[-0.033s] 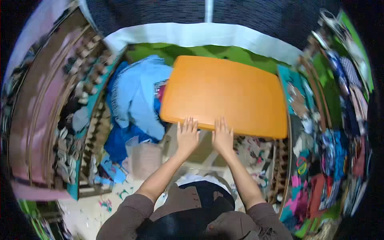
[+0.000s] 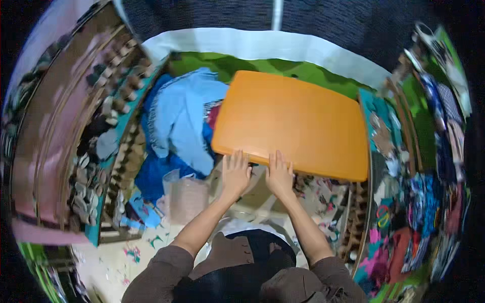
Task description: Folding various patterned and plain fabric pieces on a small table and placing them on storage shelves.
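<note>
A wide orange panel with rounded corners, like a small tabletop [image 2: 290, 121], fills the middle of the view. Along its near edge my left hand [image 2: 236, 174] lies with fingers stretched forward over the rim. My right hand [image 2: 279, 174] rests a short way to the right on the same edge, its fingers extended too. Both palms are toward the panel, and the undersides of the hands are hidden. Light blue cloth [image 2: 184, 116] is heaped against the panel's left side, with darker blue cloth [image 2: 154, 174] under and beside it.
A pale translucent bin [image 2: 187, 199] stands left of my left forearm. Racks of thread spools [image 2: 124, 96] line the left side, above a pink panel [image 2: 38, 151]. Folded fabrics [image 2: 424, 202] crowd shelves at the right. Coloured scraps litter the floor [image 2: 108, 265].
The panel and surroundings have shifted slightly right in view. Both hands stay on the near edge, now slightly closer to its left corner.
</note>
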A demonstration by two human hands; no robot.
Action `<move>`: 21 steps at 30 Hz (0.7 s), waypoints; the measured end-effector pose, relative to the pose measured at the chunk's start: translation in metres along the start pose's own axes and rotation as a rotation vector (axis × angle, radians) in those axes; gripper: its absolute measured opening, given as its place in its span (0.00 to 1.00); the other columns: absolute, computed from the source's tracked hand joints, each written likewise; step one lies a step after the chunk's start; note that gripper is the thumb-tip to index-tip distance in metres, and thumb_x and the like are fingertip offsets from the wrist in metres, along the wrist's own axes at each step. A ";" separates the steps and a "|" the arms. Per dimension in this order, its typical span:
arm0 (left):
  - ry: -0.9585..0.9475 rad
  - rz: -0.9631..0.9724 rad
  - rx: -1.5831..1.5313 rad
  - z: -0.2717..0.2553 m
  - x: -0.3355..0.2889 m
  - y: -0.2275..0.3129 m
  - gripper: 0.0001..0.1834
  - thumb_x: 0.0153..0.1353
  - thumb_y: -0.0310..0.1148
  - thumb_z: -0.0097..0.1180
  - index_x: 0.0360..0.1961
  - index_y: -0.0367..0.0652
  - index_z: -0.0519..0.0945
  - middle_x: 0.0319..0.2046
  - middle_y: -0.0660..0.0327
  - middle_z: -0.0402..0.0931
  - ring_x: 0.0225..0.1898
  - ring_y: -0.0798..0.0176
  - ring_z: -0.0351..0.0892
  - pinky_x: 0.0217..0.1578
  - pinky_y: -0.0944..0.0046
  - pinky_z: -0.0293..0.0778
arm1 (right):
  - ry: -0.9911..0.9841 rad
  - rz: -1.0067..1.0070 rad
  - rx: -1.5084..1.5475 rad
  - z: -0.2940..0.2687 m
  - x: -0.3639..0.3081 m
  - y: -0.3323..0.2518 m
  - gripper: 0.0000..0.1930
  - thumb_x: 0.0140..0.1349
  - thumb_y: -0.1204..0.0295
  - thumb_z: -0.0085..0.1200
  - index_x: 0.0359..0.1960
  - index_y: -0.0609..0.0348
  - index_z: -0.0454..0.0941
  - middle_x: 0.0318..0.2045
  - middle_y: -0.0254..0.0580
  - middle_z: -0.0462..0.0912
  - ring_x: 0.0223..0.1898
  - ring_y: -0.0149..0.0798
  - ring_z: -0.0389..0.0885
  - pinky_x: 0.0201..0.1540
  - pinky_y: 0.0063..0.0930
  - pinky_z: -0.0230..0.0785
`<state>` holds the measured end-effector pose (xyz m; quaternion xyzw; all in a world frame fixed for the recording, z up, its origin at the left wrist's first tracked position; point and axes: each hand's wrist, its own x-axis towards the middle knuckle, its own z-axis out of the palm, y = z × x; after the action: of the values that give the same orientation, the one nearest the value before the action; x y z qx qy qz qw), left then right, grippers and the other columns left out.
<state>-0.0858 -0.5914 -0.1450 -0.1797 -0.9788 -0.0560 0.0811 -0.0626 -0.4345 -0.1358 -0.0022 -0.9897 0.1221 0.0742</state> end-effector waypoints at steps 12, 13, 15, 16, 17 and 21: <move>-0.027 -0.427 0.073 -0.013 -0.100 -0.189 0.26 0.60 0.43 0.42 0.58 0.45 0.66 0.61 0.52 0.58 0.64 0.51 0.52 0.62 0.43 0.40 | -0.260 -0.428 0.138 0.080 0.026 -0.204 0.29 0.55 0.66 0.47 0.61 0.55 0.58 0.64 0.51 0.53 0.63 0.48 0.55 0.61 0.56 0.46; -0.020 -0.445 0.061 -0.011 -0.101 -0.196 0.25 0.60 0.43 0.41 0.57 0.44 0.67 0.61 0.51 0.58 0.64 0.50 0.51 0.62 0.43 0.40 | -0.274 -0.467 0.138 0.078 0.029 -0.214 0.29 0.56 0.66 0.47 0.60 0.56 0.58 0.63 0.52 0.54 0.62 0.49 0.57 0.60 0.55 0.48; -0.022 -0.453 0.042 -0.004 -0.100 -0.206 0.25 0.60 0.43 0.41 0.57 0.44 0.66 0.61 0.51 0.57 0.64 0.50 0.51 0.62 0.43 0.41 | -0.304 -0.513 0.133 0.084 0.038 -0.225 0.27 0.57 0.66 0.46 0.60 0.57 0.58 0.62 0.53 0.55 0.62 0.50 0.58 0.60 0.55 0.49; -0.026 -0.447 0.020 -0.002 -0.096 -0.210 0.25 0.60 0.42 0.40 0.57 0.45 0.66 0.61 0.51 0.57 0.64 0.49 0.52 0.62 0.43 0.41 | -0.304 -0.515 0.126 0.088 0.044 -0.226 0.27 0.57 0.66 0.46 0.60 0.57 0.58 0.62 0.53 0.55 0.62 0.50 0.58 0.60 0.55 0.49; -0.024 -0.449 0.015 0.000 -0.089 -0.213 0.25 0.60 0.42 0.40 0.57 0.45 0.66 0.61 0.51 0.57 0.64 0.49 0.52 0.62 0.43 0.41 | -0.268 -0.517 0.144 0.093 0.052 -0.227 0.26 0.56 0.67 0.47 0.57 0.58 0.60 0.60 0.53 0.59 0.60 0.50 0.60 0.59 0.53 0.51; -0.176 -0.436 -0.214 0.015 -0.061 -0.222 0.25 0.60 0.42 0.40 0.58 0.46 0.65 0.62 0.50 0.54 0.64 0.49 0.52 0.61 0.43 0.42 | -0.206 -0.588 0.299 0.106 0.093 -0.230 0.21 0.53 0.69 0.49 0.50 0.59 0.68 0.47 0.52 0.72 0.52 0.52 0.68 0.53 0.48 0.59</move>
<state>-0.1116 -0.8163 -0.1886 0.0236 -0.9862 -0.1593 -0.0380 -0.1674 -0.6810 -0.1680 0.3061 -0.9216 0.2387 0.0054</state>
